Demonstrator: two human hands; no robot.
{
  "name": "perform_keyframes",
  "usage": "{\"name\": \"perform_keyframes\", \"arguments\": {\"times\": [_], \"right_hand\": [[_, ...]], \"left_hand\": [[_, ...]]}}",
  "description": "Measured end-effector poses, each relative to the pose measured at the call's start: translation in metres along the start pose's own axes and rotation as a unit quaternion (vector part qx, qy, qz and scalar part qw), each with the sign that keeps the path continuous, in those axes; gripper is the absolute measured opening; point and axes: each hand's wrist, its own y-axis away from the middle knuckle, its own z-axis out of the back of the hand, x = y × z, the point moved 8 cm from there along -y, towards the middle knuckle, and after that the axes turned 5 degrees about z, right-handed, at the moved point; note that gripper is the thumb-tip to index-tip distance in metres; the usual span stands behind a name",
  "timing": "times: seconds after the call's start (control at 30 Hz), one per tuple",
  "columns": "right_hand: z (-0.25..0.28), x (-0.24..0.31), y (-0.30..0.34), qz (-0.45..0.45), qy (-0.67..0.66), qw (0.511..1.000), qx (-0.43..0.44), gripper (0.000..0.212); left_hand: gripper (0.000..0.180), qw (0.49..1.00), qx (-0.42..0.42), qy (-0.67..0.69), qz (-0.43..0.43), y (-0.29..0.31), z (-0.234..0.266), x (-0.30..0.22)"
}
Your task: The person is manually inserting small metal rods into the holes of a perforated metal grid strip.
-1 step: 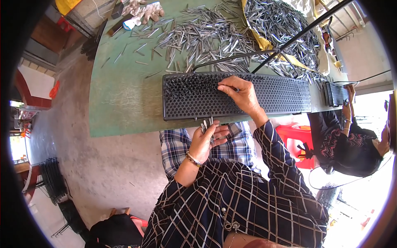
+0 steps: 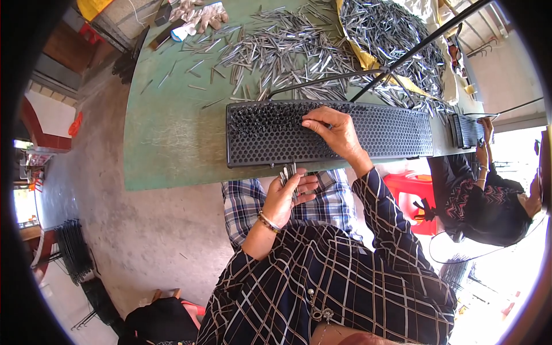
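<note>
A long black perforated tray (image 2: 270,150), full of small round holes, lies along the near edge of the green table. Dark metal pieces stand upright in many holes of its left part and along the far rows. My right hand (image 2: 336,132) is over the tray's middle, thumb and fingertips pinched together at the holes; what they hold is too small and hidden to name. Just below the tray's near edge, my left hand (image 2: 284,195) is palm up, with a small bundle of thin metal strips (image 2: 287,174) held under the thumb.
Loose metal strips (image 2: 276,49) lie scattered across the green table (image 2: 164,144); a yellow-edged sack (image 2: 359,49) holds a large heap. A black rod (image 2: 425,41) crosses above. Work gloves (image 2: 210,16) lie far left. At right, a co-worker's hands (image 2: 486,135) touch another tray (image 2: 467,131), near a red stool (image 2: 411,187).
</note>
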Motion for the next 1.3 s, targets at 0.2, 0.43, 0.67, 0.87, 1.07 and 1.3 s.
{"name": "perform_keyframes", "arguments": {"times": [0.2, 0.43, 0.67, 0.87, 1.07, 1.3], "right_hand": [[-0.001, 0.016, 0.008, 0.071, 0.121, 0.99, -0.029, 0.015], [0.002, 0.024, 0.015, 0.008, 0.107, 0.992, -0.064, 0.015], [-0.05, 0.007, 0.044, -0.133, -0.144, 0.975, 0.104, 0.017], [-0.051, 0.009, 0.03, -0.183, -0.181, 0.965, 0.056, 0.019], [-0.05, 0.027, -0.003, -0.067, -0.036, 0.995, -0.065, 0.02], [-0.071, 0.038, -0.015, 0.077, 0.074, 0.994, -0.034, 0.017]], "left_hand": [[0.032, 0.999, 0.012, -0.028, 0.021, 0.004, -0.002, 0.002], [0.033, 1.0, 0.021, -0.008, 0.006, 0.007, -0.002, -0.006], [0.035, 0.998, 0.044, -0.024, -0.035, 0.012, -0.012, -0.022], [0.036, 1.0, 0.02, 0.004, -0.017, 0.015, 0.004, -0.018], [0.032, 0.998, 0.055, 0.025, -0.007, 0.018, 0.011, -0.01], [0.032, 0.994, 0.072, 0.079, 0.018, 0.025, 0.012, -0.011]]}}
